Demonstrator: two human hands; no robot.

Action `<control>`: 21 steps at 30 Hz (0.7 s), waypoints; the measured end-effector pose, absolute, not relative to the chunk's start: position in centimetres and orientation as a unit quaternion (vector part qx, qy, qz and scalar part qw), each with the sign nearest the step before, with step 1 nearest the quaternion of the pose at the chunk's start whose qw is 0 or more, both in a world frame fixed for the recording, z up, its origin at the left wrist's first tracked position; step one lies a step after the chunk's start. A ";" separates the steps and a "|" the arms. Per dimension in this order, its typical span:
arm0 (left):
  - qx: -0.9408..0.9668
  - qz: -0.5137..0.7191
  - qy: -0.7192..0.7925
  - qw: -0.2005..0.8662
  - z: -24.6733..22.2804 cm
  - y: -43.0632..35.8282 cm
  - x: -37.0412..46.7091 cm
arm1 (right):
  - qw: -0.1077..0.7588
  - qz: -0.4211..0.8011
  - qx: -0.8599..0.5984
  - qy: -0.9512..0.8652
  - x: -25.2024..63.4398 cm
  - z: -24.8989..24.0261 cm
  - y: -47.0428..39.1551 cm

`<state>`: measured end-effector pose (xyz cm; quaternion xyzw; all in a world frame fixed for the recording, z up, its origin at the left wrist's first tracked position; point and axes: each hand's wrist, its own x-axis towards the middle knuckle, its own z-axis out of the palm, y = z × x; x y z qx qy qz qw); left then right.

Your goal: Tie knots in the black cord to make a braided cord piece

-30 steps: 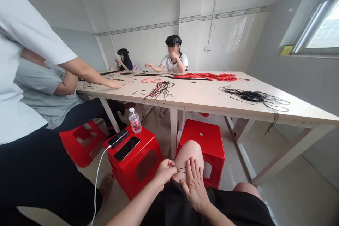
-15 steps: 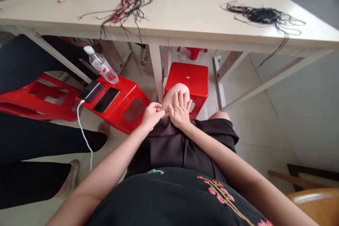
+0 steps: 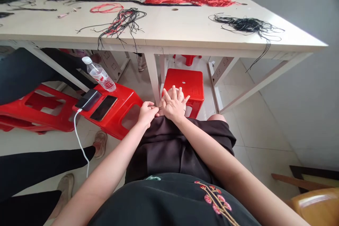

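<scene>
Over the bare knee, my left hand [image 3: 148, 113] pinches the end of a thin dark cord [image 3: 160, 108]. The cord runs from its fingertips to beneath my right hand [image 3: 174, 106]. That right hand lies palm down on the knee [image 3: 177, 92], fingers spread, and a bit of cord shows by its right edge. How much cord is under the palm is hidden. A dark skirt [image 3: 169, 144] lies just below both hands.
A pale table [image 3: 164, 34] ahead holds red cord [image 3: 190, 0] and black cord bundles [image 3: 246, 24]. Red stools [image 3: 185, 77] stand below; the left one [image 3: 124, 93] bears a bottle [image 3: 100, 75], a phone [image 3: 103, 108] and a power bank [image 3: 88, 99]. People sit left and across.
The view has tipped up, showing more of the people across the table. My right hand has shifted slightly on the knee with its fingers spread wider. My left hand still pinches the cord.
</scene>
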<state>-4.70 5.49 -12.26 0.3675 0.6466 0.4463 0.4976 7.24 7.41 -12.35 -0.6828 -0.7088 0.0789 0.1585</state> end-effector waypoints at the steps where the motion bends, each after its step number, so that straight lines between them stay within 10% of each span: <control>1: 0.364 0.442 0.649 0.500 -12.3 5.7 -4.7 | 0.164 0.075 -0.685 -0.705 7.2 -12.3 7.7; 21: 0.267 0.455 0.618 0.583 -11.6 8.0 -5.5 | 0.169 0.085 -0.671 -0.717 6.5 -10.8 9.1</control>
